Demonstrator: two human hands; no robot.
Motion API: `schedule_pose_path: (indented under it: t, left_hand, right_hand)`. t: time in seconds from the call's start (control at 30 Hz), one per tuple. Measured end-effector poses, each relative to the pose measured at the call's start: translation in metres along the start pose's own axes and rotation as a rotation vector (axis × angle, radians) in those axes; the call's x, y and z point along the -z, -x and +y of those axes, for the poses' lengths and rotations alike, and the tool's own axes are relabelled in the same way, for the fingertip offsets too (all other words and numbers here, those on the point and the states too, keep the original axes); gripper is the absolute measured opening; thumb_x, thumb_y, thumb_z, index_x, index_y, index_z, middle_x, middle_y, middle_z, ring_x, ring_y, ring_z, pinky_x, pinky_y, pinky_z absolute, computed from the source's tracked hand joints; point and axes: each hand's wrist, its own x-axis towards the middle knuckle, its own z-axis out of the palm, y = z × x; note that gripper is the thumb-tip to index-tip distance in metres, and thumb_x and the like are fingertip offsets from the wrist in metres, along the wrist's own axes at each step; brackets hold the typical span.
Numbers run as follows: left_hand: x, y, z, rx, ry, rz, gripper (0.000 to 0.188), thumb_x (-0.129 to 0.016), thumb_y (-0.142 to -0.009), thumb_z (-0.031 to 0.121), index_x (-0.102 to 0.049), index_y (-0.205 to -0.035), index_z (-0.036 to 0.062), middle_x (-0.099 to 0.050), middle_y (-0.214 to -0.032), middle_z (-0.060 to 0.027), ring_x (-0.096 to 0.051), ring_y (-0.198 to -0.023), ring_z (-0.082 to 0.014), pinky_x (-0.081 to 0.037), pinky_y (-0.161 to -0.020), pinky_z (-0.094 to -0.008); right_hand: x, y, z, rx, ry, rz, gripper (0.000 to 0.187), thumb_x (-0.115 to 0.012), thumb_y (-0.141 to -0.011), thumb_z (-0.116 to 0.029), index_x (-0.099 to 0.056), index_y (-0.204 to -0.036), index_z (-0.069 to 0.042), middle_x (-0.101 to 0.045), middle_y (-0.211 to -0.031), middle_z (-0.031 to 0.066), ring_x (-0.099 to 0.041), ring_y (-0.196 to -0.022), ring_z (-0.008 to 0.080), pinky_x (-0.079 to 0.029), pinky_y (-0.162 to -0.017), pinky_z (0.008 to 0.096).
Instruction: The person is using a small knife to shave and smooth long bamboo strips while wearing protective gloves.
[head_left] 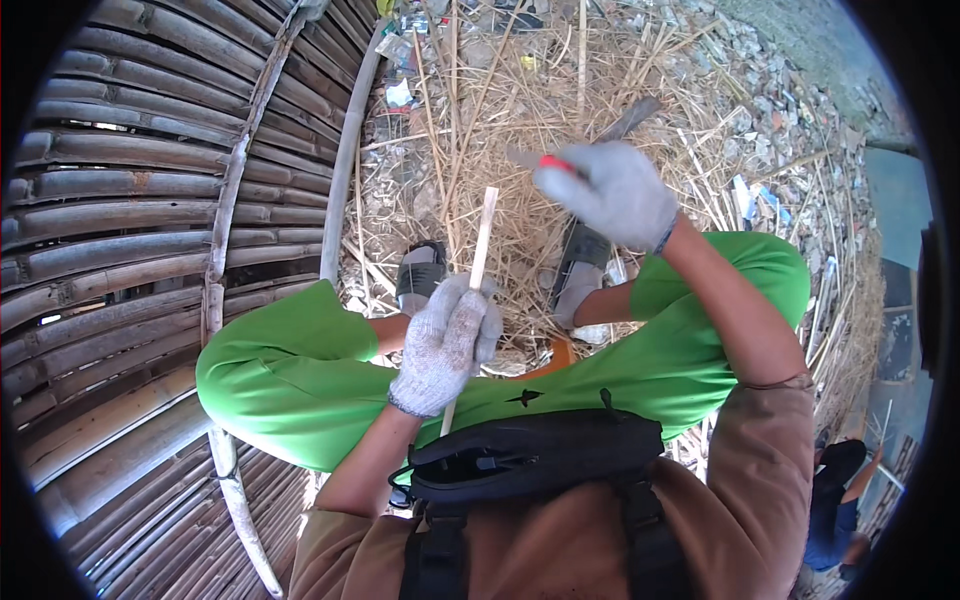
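My left hand point(440, 335), in a pale grey knit glove with brownish stains, is closed around a thin pale bamboo strip point(482, 240). The strip stands nearly upright above my lap, and its lower end shows below my wrist. My right hand point(615, 195), gloved likewise, is raised to the right of the strip's upper end and apart from it. It grips a knife by its red handle point(556, 162). The knife's blade point(522, 157) points left and is blurred; the rest of the handle is hidden in my fingers.
Bamboo slats point(130, 160) form a wall along the left. Straw and shavings point(520, 110) cover the ground around my sandalled feet, with a dark stick point(630, 118) beyond my right hand. A black bag point(540, 455) hangs at my waist. Another person point(835, 500) is at the lower right.
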Motion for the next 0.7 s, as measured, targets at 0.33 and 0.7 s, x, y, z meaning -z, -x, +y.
schedule_pose_path:
  t: [0.33, 0.7]
  left_hand:
    - [-0.011, -0.007, -0.005, -0.135, -0.138, 0.009, 0.029, -0.049, -0.118, 0.027, -0.058, -0.13, 0.0019, -0.063, -0.077, -0.0019, -0.057, -0.059, -0.0078, -0.047, -0.053, -0.0265]
    - [-0.013, -0.005, -0.009, -0.058, -0.084, 0.043, 0.029, -0.055, -0.117, 0.028, -0.062, -0.131, 0.0035, -0.06, -0.082, 0.0017, -0.051, -0.063, -0.0044, -0.041, -0.054, -0.0214]
  right_hand:
    - [-0.03, 0.007, -0.022, 0.249, 0.204, -0.071, 0.05, -0.067, -0.1, -0.059, -0.071, -0.085, -0.011, -0.068, -0.07, 0.0148, -0.073, -0.07, 0.0375, -0.056, -0.064, 0.0526]
    - [-0.026, -0.007, 0.007, 0.105, 0.35, 0.048, 0.062, -0.058, -0.1, -0.069, -0.076, -0.091, -0.011, -0.075, -0.082, 0.0169, -0.076, -0.079, 0.0392, -0.059, -0.07, 0.0529]
